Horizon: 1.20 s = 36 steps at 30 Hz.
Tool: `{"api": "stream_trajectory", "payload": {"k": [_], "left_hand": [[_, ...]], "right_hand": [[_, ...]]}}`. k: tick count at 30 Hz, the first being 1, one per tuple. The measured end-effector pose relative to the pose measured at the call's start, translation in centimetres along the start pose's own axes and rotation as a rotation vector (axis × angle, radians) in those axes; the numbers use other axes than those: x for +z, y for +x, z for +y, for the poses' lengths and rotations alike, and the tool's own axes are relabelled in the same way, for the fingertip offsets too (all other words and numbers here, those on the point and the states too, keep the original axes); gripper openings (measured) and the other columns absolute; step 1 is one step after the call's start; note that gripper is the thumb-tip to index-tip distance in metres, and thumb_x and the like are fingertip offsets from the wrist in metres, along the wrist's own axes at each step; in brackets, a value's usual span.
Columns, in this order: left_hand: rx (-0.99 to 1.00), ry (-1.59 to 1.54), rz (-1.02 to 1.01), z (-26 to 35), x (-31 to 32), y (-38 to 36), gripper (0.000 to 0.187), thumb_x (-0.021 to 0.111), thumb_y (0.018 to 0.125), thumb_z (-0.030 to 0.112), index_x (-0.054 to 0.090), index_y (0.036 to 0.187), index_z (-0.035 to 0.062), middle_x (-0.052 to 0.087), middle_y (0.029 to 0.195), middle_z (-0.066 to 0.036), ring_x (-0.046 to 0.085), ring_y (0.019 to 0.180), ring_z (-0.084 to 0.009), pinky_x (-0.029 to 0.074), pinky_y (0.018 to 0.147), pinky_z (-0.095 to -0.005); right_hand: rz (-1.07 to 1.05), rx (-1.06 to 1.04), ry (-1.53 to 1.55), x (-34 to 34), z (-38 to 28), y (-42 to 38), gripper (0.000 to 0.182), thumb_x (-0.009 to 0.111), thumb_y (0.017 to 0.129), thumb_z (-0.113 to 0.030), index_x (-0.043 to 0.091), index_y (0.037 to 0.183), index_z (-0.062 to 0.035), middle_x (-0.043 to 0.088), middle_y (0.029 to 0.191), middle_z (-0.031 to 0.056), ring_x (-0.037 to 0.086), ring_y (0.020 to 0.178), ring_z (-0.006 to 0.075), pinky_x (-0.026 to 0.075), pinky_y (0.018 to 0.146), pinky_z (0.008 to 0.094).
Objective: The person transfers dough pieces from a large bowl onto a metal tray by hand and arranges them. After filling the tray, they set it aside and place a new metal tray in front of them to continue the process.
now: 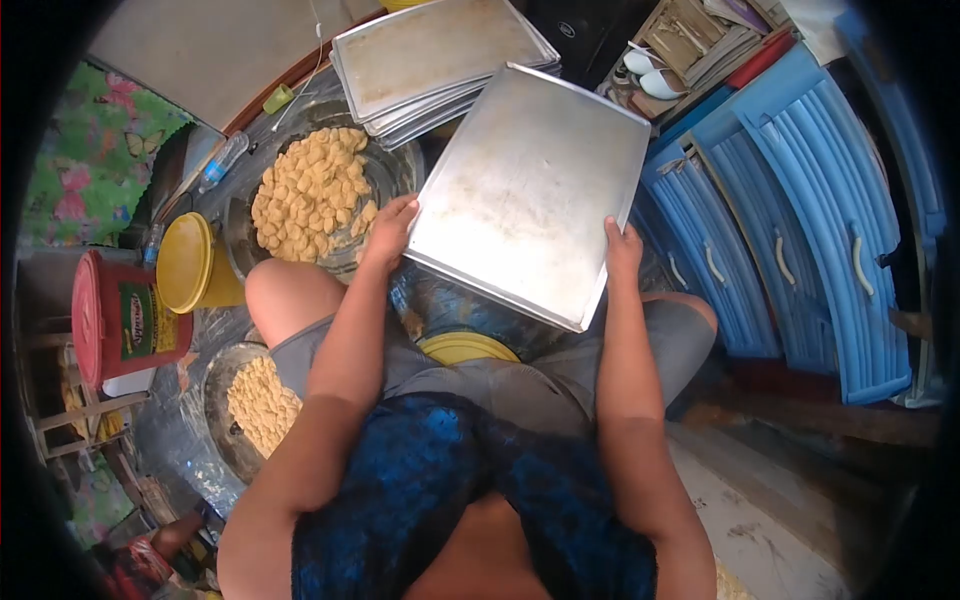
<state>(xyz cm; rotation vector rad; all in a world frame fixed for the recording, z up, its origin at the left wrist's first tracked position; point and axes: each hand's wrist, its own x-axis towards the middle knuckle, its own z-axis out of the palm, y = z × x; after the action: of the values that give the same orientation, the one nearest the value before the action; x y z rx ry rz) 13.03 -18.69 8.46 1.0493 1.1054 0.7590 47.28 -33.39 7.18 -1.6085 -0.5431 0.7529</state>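
Note:
A flat metal baking tray (530, 190) is held up in front of me, tilted, its pale surface smudged with brown. My left hand (390, 235) grips its left edge with fingers curled round the rim. On the opposite edge, my right hand (622, 250) has the rim between thumb and fingers. Behind it lies a stack of similar baking trays (440, 55). To the left of the held tray, a wide round basin (385, 185) carries a heap of tan dough pieces (308, 190).
A yellow bucket (190, 262) and a red bucket (130, 320) stand at the left. Near my left knee is another basin holding small dough pieces (262, 405). Blue drawers (800, 220) line the right side. Part of another person (150, 555) shows at lower left.

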Motion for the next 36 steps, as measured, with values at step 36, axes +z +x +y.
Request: {"api": "stream_trajectory", "payload": {"k": [36], "left_hand": [[0.295,0.792,0.227,-2.5,2.6,1.1,0.037,0.061,0.078,0.016,0.057,0.112,0.0035,0.055,0.115,-0.018,0.054,0.104,-0.0334,0.043,0.087,-0.0379]], "right_hand": [[0.312,-0.283,-0.897,2.0,-5.0,-0.6,0.075,0.064,0.080,-0.032,0.025,0.135,0.0001,0.023,0.138,0.0275,0.028,0.126,0.0418,0.027,0.102,0.0462]]}}
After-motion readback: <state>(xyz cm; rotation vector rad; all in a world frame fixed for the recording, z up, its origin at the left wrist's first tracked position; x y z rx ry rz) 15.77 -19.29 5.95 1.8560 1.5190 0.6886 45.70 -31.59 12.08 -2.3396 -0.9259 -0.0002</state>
